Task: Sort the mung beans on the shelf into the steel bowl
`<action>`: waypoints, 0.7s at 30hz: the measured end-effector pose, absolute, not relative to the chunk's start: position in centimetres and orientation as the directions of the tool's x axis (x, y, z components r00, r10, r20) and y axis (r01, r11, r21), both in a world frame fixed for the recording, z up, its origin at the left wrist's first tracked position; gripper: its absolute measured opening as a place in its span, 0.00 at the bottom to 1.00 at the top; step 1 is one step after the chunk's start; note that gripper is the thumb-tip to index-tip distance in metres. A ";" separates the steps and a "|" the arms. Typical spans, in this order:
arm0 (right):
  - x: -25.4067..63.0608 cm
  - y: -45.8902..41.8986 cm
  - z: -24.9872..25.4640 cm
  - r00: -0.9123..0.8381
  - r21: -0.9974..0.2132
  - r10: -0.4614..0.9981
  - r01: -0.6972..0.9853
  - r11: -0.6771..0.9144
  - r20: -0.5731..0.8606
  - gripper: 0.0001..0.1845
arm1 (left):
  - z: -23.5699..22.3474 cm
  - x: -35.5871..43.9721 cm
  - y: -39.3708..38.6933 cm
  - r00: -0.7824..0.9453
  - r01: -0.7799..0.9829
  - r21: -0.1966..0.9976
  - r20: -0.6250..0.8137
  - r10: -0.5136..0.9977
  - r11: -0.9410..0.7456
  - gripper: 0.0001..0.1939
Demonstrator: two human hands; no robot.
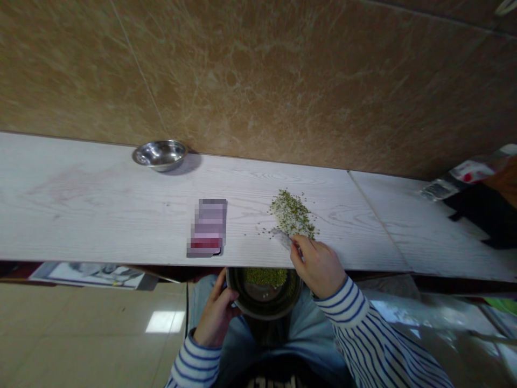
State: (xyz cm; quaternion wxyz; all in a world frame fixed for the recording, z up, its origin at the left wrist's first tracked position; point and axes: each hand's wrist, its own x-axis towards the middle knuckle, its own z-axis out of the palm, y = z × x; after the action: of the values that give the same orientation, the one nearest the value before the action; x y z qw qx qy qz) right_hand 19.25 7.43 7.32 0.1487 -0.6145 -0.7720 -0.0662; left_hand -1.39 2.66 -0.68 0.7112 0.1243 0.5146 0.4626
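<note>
A heap of small green beans [293, 214] lies on the white wooden tabletop [100, 215] near its front edge. My right hand [317, 264] rests at the heap's near side, fingers pinched on a thin pale card or scraper [281, 237] that touches the beans. My left hand [216, 312] grips the rim of a round metal bowl [264, 293] held below the table edge over my lap; green beans lie in the bowl's far side. Both sleeves are striped white and blue.
An empty steel bowl [160, 154] stands at the table's back edge against the brown tiled wall. A blurred phone-sized object [208, 227] lies left of the beans. Bags and dark items [480, 188] sit at the far right. Tiled floor shows below.
</note>
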 end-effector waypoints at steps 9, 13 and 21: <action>18.9 8.8 7.2 -0.118 -0.072 0.951 0.987 0.144 0.287 0.10 | -0.8 -1.7 2.6 0.048 -0.525 0.658 -0.610 0.791 0.539 0.37; 18.7 9.1 7.3 -0.121 -0.095 0.954 0.984 0.152 0.273 0.10 | -0.7 -1.8 2.8 0.041 -0.518 0.660 -0.616 0.786 0.544 0.38; 16.8 10.7 7.6 -0.167 -0.031 0.962 0.984 0.178 0.215 0.09 | -0.9 -2.1 2.9 0.025 -0.536 0.662 -0.608 0.794 0.524 0.37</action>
State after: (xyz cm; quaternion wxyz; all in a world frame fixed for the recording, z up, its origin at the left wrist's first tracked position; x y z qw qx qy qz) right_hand 16.79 10.67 7.55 0.0927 -0.6387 -0.7617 -0.0574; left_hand -2.08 2.89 -0.89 0.7050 0.1249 0.5147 0.4717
